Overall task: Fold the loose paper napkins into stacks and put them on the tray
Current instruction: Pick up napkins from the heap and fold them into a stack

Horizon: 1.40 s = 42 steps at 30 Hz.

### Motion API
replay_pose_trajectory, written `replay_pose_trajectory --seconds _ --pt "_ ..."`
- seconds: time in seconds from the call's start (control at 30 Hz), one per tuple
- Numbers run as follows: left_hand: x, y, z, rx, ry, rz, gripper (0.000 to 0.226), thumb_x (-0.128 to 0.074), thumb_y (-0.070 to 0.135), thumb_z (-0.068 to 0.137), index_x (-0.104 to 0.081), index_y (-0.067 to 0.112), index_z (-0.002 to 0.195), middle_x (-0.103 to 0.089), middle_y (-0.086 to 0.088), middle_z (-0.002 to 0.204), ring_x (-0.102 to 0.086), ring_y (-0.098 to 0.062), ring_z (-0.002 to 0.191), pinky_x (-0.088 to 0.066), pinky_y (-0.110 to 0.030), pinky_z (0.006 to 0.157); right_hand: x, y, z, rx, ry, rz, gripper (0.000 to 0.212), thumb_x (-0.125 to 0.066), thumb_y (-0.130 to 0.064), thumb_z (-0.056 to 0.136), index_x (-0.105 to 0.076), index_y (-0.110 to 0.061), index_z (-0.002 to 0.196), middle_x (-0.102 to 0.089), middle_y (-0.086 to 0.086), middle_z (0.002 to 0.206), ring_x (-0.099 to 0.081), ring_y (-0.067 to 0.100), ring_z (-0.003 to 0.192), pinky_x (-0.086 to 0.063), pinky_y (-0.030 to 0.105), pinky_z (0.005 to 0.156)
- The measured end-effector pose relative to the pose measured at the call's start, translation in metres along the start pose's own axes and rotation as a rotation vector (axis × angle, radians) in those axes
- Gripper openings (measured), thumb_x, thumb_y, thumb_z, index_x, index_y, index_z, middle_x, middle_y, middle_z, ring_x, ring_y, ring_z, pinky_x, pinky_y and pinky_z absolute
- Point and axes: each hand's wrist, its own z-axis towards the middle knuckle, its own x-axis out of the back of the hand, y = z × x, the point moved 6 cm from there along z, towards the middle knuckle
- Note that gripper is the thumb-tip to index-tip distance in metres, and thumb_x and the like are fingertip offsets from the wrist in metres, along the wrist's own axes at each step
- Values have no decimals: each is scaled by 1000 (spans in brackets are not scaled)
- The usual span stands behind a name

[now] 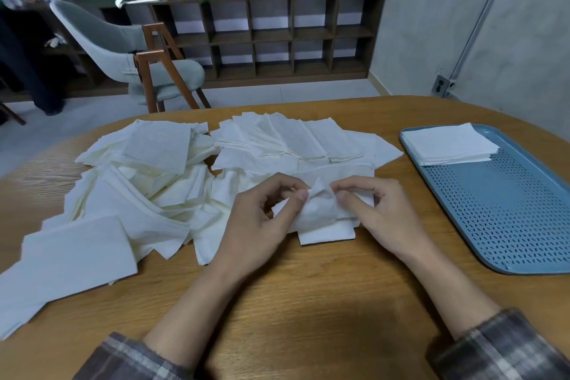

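A wide heap of loose white paper napkins [154, 182] covers the left and middle of the wooden table. In front of it, my left hand [262, 219] and my right hand [376, 213] both pinch one white napkin [319, 207], which bulges up between my thumbs. Under it lies a small folded stack [327, 233] on the table. At the right sits a blue perforated tray [509, 216] with a folded napkin stack [447, 145] in its far corner.
The round wooden table [308, 302] curves away at the back. A grey chair with wooden legs [135, 55] stands behind the left side. A dark shelf unit [265, 37] with potted plants lines the back wall.
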Motion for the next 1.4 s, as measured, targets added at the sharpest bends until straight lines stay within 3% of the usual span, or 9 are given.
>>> replay_pose_trajectory --seconds 0.13,0.3,0.43,0.57,0.73,0.93,1.1,1.27,1.4 --pt "-3 -2 0 41 -42 15 7 -71 25 100 -78 27 100 -77 14 97 -71 -7 100 -52 -32 82 -6 -3 -3 -9 -117 225 34 -65 -40 94 -83 -12 103 -80 2 102 -73 18 103 -51 25 87" --pt "-2 3 -1 81 -34 -83 24 -75 24 96 -72 29 120 -73 7 87 -67 1 81 -48 -13 71 -6 -5 -2 -18 -84 225 9 -75 -24 92 -82 -21 86 -79 -6 87 -71 4 84 -48 15 76" --pt "-9 1 -2 174 -162 -145 49 -83 19 90 -59 32 131 -78 9 112 -77 -11 101 -63 -30 84 6 -2 0 -76 30 329 16 -77 -23 88 -80 -8 91 -81 4 100 -76 17 100 -54 25 87" --pt "4 1 3 137 -64 -145 50 -82 13 91 -60 34 131 -77 -5 104 -78 -16 88 -63 -33 71 8 5 0 -144 60 392 28 -81 -26 83 -76 1 87 -79 15 105 -74 30 107 -53 42 97" --pt "23 -1 6 123 142 -128 44 -87 18 86 -67 34 121 -76 5 90 -74 -12 87 -56 -23 65 -2 7 -3 -236 -66 400 23 -81 -23 81 -83 -8 98 -80 10 108 -76 27 104 -53 36 93" --pt "16 0 8 137 -25 -113 38 -89 13 82 -74 29 113 -77 -2 87 -74 -10 87 -56 -23 67 -14 5 -5 -264 -211 367 37 -76 -26 88 -76 -14 123 -78 5 121 -72 25 117 -53 43 104" --pt "11 -3 7 123 -132 -38 39 -89 18 83 -73 36 114 -77 0 91 -75 -18 94 -59 -38 76 -18 4 -8 -269 -251 273 33 -73 -26 92 -74 -18 125 -79 -1 118 -73 16 113 -53 27 92" --pt "8 -1 7 110 -191 18 45 -91 21 81 -71 41 117 -74 8 94 -71 -11 95 -54 -25 74 -22 -1 -11 -295 -305 156 34 -75 -28 93 -69 -28 127 -78 -14 117 -72 4 110 -53 17 84" --pt "8 -1 7 95 -211 45 50 -92 24 80 -70 46 118 -74 8 99 -70 -9 98 -56 -28 77 -23 -3 -12 -278 -301 130 38 -76 -28 93 -66 -30 129 -76 -13 118 -70 4 111 -52 18 85"
